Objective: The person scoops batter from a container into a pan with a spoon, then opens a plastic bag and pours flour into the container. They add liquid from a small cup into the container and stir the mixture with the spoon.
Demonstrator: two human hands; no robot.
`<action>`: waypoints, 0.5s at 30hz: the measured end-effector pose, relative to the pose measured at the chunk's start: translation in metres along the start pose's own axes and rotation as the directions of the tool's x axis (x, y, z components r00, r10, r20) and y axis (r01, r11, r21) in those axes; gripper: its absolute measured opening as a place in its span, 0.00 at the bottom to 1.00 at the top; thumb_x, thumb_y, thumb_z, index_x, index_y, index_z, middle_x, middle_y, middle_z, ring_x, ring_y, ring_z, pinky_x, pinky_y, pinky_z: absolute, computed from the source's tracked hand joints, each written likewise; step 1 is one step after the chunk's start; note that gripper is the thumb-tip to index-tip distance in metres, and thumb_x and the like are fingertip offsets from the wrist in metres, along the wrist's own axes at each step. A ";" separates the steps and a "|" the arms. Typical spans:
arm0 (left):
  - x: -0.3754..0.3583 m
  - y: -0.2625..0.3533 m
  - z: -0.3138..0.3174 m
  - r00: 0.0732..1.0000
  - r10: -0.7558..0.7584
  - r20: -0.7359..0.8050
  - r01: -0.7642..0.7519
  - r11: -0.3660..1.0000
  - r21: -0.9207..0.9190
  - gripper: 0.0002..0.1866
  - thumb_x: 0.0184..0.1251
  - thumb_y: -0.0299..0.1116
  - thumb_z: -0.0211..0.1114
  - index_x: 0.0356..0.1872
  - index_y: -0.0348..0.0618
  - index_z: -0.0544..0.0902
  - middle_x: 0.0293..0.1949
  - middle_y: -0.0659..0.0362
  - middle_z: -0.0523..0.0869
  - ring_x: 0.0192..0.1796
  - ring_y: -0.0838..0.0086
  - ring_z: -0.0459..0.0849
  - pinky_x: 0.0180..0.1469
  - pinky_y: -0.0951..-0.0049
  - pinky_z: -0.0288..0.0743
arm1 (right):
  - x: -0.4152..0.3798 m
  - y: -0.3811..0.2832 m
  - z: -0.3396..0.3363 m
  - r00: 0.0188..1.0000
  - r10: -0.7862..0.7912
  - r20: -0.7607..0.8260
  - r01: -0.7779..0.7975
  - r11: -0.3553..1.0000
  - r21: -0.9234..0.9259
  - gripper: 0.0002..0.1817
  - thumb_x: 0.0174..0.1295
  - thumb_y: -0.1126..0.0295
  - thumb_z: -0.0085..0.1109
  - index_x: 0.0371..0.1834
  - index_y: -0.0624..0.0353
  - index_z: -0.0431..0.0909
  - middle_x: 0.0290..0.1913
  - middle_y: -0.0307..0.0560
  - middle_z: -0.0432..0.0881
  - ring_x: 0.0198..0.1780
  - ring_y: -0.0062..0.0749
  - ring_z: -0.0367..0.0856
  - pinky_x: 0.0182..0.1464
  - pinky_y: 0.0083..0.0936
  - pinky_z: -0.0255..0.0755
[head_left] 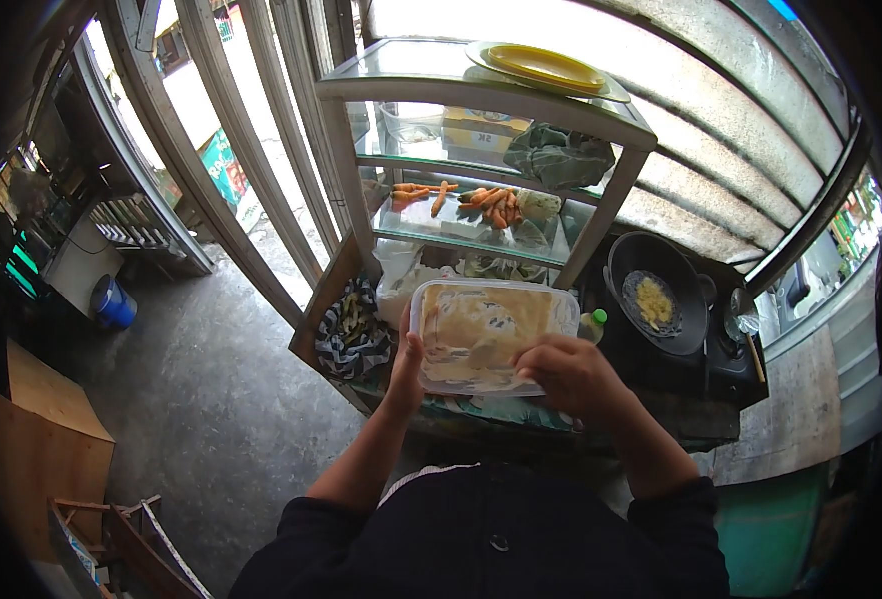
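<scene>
My left hand (408, 361) grips the left side of a white plastic container (573, 311), tilted so that its inside faces me. Pale, creamy batter (461, 309) is smeared over the container's inner surface. Over its lower right part, my right hand (566, 374) is closed in a pinch on what looks like a spoon. The spoon's rounded, batter-coated end (488, 351) rests against the batter; the fingers hide its handle. To the right, a dark wok (626, 262) on the stove holds a yellow piece of food (654, 302) in bubbling oil.
Behind the container stands a glass display case (336, 92) with carrots (496, 205) on a shelf and plates (546, 66) on top. A green-capped bottle (592, 324) is near my right hand. A striped cloth or bag (356, 354) lies left. A blue bucket (113, 302) stands farther off.
</scene>
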State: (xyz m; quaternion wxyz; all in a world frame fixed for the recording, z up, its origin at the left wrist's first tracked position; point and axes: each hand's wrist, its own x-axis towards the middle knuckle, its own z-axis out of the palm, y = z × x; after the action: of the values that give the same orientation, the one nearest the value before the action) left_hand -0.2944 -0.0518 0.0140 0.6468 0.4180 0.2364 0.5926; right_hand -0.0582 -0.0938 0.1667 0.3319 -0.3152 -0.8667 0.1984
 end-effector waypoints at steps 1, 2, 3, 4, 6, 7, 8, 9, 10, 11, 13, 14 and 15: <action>0.000 0.002 0.004 0.998 0.052 -0.020 -0.050 0.996 0.069 0.42 0.74 0.64 0.45 0.76 0.44 0.52 0.70 0.52 0.66 0.71 0.65 0.67 0.71 0.62 0.60 | 0.003 0.002 0.000 1.000 0.001 0.003 -0.001 1.000 0.000 0.04 0.61 0.76 0.63 0.35 0.59 0.77 0.40 0.45 0.85 0.40 0.41 0.86 0.42 0.31 0.80; 0.000 0.004 0.006 0.999 0.049 -0.021 -0.048 0.997 0.066 0.42 0.74 0.64 0.45 0.76 0.44 0.52 0.70 0.52 0.66 0.71 0.65 0.67 0.71 0.62 0.60 | 0.004 0.006 0.001 0.996 0.008 -0.084 -0.007 1.000 0.011 0.04 0.61 0.76 0.63 0.36 0.59 0.77 0.40 0.45 0.85 0.41 0.41 0.86 0.43 0.32 0.80; 0.001 0.005 0.007 0.999 0.032 0.013 -0.033 0.995 0.090 0.44 0.73 0.65 0.46 0.77 0.43 0.49 0.73 0.51 0.61 0.74 0.62 0.61 0.74 0.61 0.54 | 0.005 0.009 0.003 0.985 0.017 -0.172 -0.013 1.000 0.021 0.04 0.61 0.77 0.63 0.36 0.59 0.77 0.41 0.45 0.85 0.41 0.41 0.87 0.43 0.32 0.80; 0.002 0.006 0.008 0.999 0.014 0.048 -0.019 0.993 0.116 0.47 0.72 0.66 0.48 0.78 0.42 0.45 0.75 0.49 0.55 0.77 0.60 0.55 0.76 0.61 0.48 | 0.003 0.013 0.012 0.985 0.021 -0.174 -0.017 1.000 0.022 0.04 0.61 0.77 0.63 0.36 0.59 0.77 0.41 0.45 0.85 0.41 0.41 0.87 0.43 0.32 0.80; 0.006 0.005 0.011 0.998 0.019 0.056 -0.025 0.992 0.122 0.47 0.72 0.65 0.47 0.78 0.42 0.45 0.75 0.49 0.55 0.77 0.60 0.54 0.76 0.61 0.48 | 0.002 0.018 0.029 0.996 0.013 -0.090 0.007 0.976 0.219 0.03 0.62 0.78 0.62 0.37 0.59 0.78 0.41 0.45 0.85 0.41 0.40 0.87 0.42 0.32 0.80; 0.007 0.006 0.012 0.998 0.028 0.062 -0.036 0.991 0.128 0.47 0.72 0.65 0.47 0.78 0.42 0.45 0.76 0.49 0.54 0.77 0.59 0.54 0.76 0.61 0.48 | -0.001 0.019 0.026 0.996 0.012 -0.091 0.008 0.975 0.223 0.03 0.62 0.78 0.62 0.37 0.59 0.78 0.41 0.45 0.85 0.41 0.40 0.87 0.42 0.32 0.80; 0.007 0.006 0.013 0.998 0.028 0.059 -0.035 0.991 0.131 0.47 0.72 0.65 0.47 0.78 0.42 0.45 0.76 0.49 0.54 0.77 0.59 0.54 0.76 0.61 0.48 | -0.003 0.014 0.016 0.999 0.039 -0.019 -0.035 0.989 0.144 0.03 0.62 0.78 0.61 0.37 0.59 0.78 0.41 0.45 0.85 0.41 0.40 0.87 0.42 0.33 0.80; 0.006 0.007 0.016 0.999 0.035 0.026 -0.038 0.989 0.145 0.46 0.72 0.65 0.47 0.78 0.42 0.45 0.76 0.49 0.54 0.77 0.59 0.54 0.76 0.60 0.47 | -0.007 0.013 0.008 0.996 0.071 0.052 -0.074 0.995 0.061 0.03 0.62 0.78 0.60 0.36 0.59 0.78 0.41 0.45 0.85 0.41 0.40 0.86 0.42 0.33 0.80; 0.005 0.007 0.018 0.999 0.043 -0.006 -0.041 0.987 0.157 0.46 0.72 0.65 0.47 0.78 0.43 0.45 0.76 0.49 0.54 0.77 0.59 0.54 0.76 0.60 0.47 | -0.010 0.019 -0.002 1.000 0.020 -0.023 -0.021 1.000 -0.019 0.05 0.59 0.79 0.61 0.37 0.59 0.77 0.40 0.45 0.84 0.40 0.41 0.86 0.41 0.34 0.79; 0.006 0.005 0.020 0.999 0.041 -0.006 -0.040 0.987 0.154 0.46 0.72 0.65 0.47 0.78 0.43 0.45 0.76 0.49 0.54 0.77 0.59 0.54 0.76 0.60 0.47 | -0.009 0.023 -0.006 1.000 0.023 -0.021 -0.023 1.000 -0.020 0.05 0.59 0.79 0.61 0.37 0.59 0.77 0.40 0.45 0.84 0.40 0.41 0.86 0.41 0.34 0.79; 0.009 0.000 0.026 0.998 0.049 -0.034 -0.045 0.992 0.117 0.46 0.73 0.65 0.46 0.78 0.43 0.44 0.76 0.48 0.55 0.77 0.59 0.54 0.76 0.60 0.47 | -0.009 0.035 -0.011 0.972 -0.051 -0.229 -0.007 0.969 -0.246 0.08 0.56 0.80 0.60 0.37 0.58 0.75 0.40 0.45 0.82 0.40 0.41 0.85 0.43 0.34 0.80; 0.011 -0.003 0.030 0.998 0.047 -0.029 -0.043 0.992 0.116 0.46 0.73 0.65 0.46 0.78 0.43 0.44 0.76 0.48 0.55 0.77 0.59 0.54 0.76 0.60 0.47 | -0.009 0.042 -0.005 0.961 -0.134 -0.242 0.052 0.947 -0.316 0.11 0.52 0.80 0.60 0.38 0.57 0.75 0.44 0.45 0.81 0.42 0.40 0.84 0.44 0.34 0.80; 0.013 -0.007 0.033 0.999 0.028 -0.037 -0.023 0.992 0.121 0.46 0.73 0.65 0.47 0.78 0.42 0.44 0.75 0.48 0.55 0.77 0.59 0.54 0.76 0.60 0.48 | -0.009 0.046 0.004 0.960 -0.135 -0.247 0.051 0.946 -0.320 0.11 0.52 0.80 0.60 0.38 0.57 0.75 0.44 0.45 0.81 0.42 0.40 0.84 0.44 0.34 0.80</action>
State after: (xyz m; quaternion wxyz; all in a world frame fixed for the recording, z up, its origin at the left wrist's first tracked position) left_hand -0.2618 -0.0472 0.0283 0.6080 0.4476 0.2790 0.5934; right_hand -0.0368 -0.0671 0.1345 0.4004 -0.3457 -0.8486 -0.0004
